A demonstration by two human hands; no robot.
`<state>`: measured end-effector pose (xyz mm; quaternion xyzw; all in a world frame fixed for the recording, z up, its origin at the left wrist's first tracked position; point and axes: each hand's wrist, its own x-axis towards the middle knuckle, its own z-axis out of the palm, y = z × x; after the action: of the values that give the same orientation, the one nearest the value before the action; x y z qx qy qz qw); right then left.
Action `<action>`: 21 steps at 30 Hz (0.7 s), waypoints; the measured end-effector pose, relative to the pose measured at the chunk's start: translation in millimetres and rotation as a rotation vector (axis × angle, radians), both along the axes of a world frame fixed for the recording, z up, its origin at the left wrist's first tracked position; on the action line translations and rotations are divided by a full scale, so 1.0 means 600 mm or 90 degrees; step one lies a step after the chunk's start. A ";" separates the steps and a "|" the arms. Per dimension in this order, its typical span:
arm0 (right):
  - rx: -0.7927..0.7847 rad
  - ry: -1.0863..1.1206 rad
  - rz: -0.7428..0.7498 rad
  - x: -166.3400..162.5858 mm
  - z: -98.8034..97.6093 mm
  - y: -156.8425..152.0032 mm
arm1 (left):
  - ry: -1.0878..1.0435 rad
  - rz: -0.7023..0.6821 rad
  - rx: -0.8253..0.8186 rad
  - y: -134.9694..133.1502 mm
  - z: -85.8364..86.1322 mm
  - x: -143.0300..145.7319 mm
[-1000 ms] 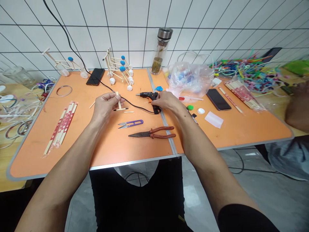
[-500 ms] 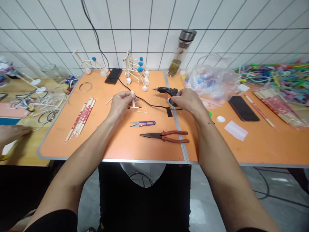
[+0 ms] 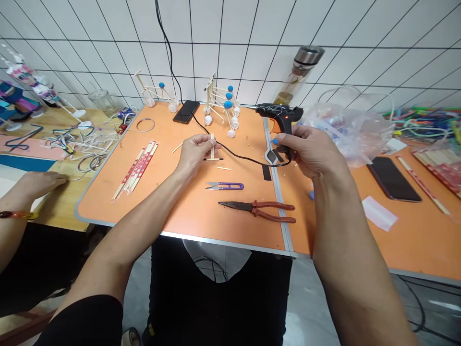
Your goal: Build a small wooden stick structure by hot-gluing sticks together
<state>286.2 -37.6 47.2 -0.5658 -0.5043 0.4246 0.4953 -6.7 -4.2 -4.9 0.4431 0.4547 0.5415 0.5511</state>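
Between the fingers of my left hand [image 3: 196,153] is a small T-shaped piece made of wooden sticks [image 3: 212,149], its crossbar dark at the ends. My right hand [image 3: 315,149] grips the handle of a black hot glue gun [image 3: 280,113], lifted above the table with its nozzle pointing left. A blue blob [image 3: 275,141] shows by my right thumb. The gun's black cord [image 3: 237,156] runs across the table behind the stick piece. Nearer me lie purple thread snips [image 3: 225,186] and pliers with red-brown handles [image 3: 257,210]. A short stick piece [image 3: 224,168] lies in front of my left fingers.
Stick models with blue balls [image 3: 228,104] stand at the back beside a phone [image 3: 186,112] and a glass bottle [image 3: 300,72]. Wrapped chopsticks [image 3: 135,169] lie left. A plastic bag [image 3: 349,129] and another phone [image 3: 394,178] are right. Another person's hand [image 3: 43,185] rests on the left table.
My right hand has raised the glue gun off the table. My left hand still holds the T-shaped stick piece. The view has shifted a little.
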 end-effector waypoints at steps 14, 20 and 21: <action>0.017 0.112 0.041 -0.045 -0.009 -0.004 | -0.016 -0.001 -0.006 -0.001 -0.003 0.003; 0.022 0.121 0.035 -0.046 -0.007 -0.003 | -0.024 -0.008 0.001 -0.001 -0.005 0.003; 0.011 0.139 0.040 -0.047 -0.005 -0.004 | -0.026 -0.010 0.006 -0.001 -0.006 0.004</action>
<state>258.0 -39.7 44.3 -0.4957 -0.4683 0.4950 0.5384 -4.6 -4.6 -8.3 0.4381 0.4370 0.5485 0.5624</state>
